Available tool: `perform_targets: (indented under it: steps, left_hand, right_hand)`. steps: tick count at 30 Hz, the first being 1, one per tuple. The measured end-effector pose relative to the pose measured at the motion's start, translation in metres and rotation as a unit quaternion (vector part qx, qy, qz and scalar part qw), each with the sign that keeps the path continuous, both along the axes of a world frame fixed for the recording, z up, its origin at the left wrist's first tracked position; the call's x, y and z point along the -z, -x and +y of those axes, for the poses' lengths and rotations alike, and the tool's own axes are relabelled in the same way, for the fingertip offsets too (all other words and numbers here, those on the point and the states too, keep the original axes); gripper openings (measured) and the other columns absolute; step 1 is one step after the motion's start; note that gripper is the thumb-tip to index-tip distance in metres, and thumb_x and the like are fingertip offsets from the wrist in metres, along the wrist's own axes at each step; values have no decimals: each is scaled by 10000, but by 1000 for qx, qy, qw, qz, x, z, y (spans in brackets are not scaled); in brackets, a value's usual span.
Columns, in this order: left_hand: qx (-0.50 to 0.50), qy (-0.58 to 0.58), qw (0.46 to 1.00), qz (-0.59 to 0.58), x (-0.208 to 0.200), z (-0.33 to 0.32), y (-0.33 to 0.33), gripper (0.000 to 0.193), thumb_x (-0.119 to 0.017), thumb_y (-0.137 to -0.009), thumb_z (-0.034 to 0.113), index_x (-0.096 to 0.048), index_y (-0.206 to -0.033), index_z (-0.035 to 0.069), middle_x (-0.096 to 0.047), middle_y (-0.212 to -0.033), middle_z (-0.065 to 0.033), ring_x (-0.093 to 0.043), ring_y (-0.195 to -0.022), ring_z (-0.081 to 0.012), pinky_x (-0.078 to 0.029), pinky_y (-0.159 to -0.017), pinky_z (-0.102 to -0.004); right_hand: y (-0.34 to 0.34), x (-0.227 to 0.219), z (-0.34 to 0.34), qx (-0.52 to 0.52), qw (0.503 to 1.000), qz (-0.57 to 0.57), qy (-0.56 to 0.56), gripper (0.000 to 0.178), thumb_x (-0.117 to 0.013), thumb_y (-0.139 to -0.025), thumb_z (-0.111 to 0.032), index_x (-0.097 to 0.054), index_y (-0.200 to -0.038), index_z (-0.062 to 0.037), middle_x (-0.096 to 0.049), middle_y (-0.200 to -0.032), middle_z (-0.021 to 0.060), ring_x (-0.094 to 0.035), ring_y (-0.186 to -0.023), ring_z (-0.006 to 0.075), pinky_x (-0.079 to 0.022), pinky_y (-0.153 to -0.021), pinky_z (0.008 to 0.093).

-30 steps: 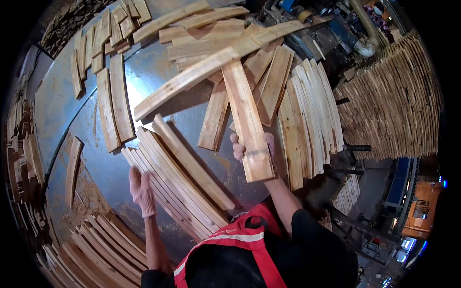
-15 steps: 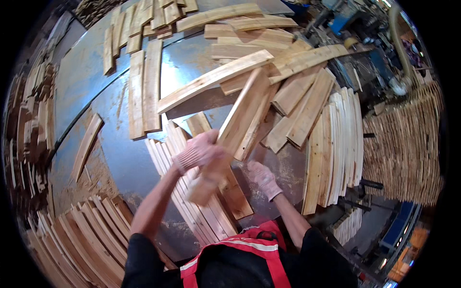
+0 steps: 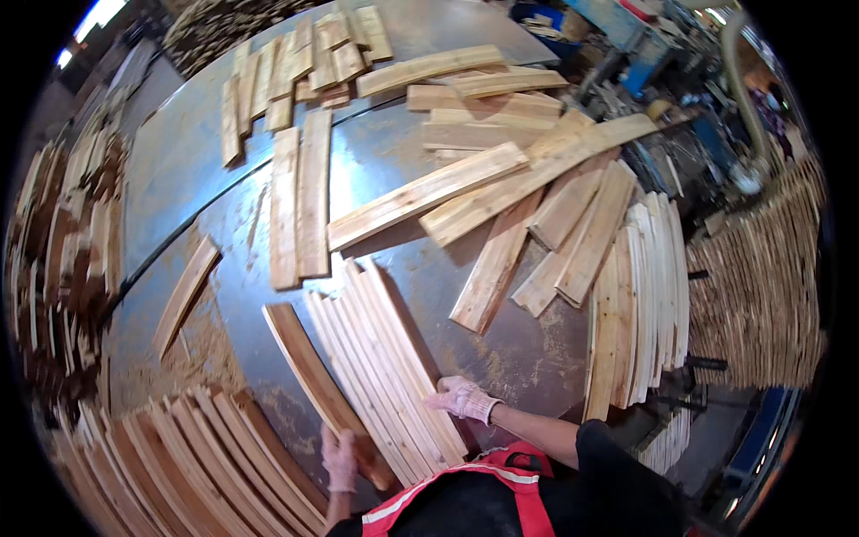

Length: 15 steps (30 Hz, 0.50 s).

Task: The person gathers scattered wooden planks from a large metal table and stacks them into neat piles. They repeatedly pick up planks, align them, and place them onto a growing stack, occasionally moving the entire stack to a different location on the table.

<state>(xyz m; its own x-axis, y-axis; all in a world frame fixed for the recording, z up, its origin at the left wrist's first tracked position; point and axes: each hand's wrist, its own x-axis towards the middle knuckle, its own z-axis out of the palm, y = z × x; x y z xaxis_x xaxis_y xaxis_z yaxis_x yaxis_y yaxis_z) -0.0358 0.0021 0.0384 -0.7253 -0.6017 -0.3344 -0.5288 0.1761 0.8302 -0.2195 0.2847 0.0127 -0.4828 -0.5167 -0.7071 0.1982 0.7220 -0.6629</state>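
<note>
Our gloved left hand [image 3: 340, 458] grips the darker curved wooden slat [image 3: 315, 380]; our right hand [image 3: 463, 397] presses flat on the pale slat row [image 3: 380, 358] near the metal table's [image 3: 537, 358] near edge.

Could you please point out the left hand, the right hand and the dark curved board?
left hand [image 3: 339, 458]: head view, back of the glove.
right hand [image 3: 463, 397]: head view, glove knuckles.
dark curved board [image 3: 309, 369]: head view, middle of its top face.

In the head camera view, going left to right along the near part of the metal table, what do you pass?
Fanned stack of curved slats → darker curved slat held by the left hand → row of pale slats under the right hand → upright pale boards at the table's right edge.
</note>
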Motion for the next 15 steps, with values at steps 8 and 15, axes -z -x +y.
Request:
perform_targets:
  steps: [8,15]
  left_hand:
    - [96,55,979,171,1,-61,212,519,-655,-951,78,-505,-1438,-20,-607,-1382,-178,-577,-1267,-264,-448,-1067,-363]
    - [520,367,764,-106,39,-61,508,910,-734,-798,169,-288,-1578,25,-449,-1512,-249,-440,-1385,-414,-378,-1151,-499]
  right_hand:
    - [214,-27,10,-62,799,594,-75,480,-692,-869,-303,-569,-1246,-34,-586,-1187,143,-557,-1083,325,-466,-934,464]
    - [373,-21,-8,-175,748,585,-262,496,-605,-858,-203,-566,-1344,-111,-605,-1263,143,-547,-1241,317,-433,-1004,465]
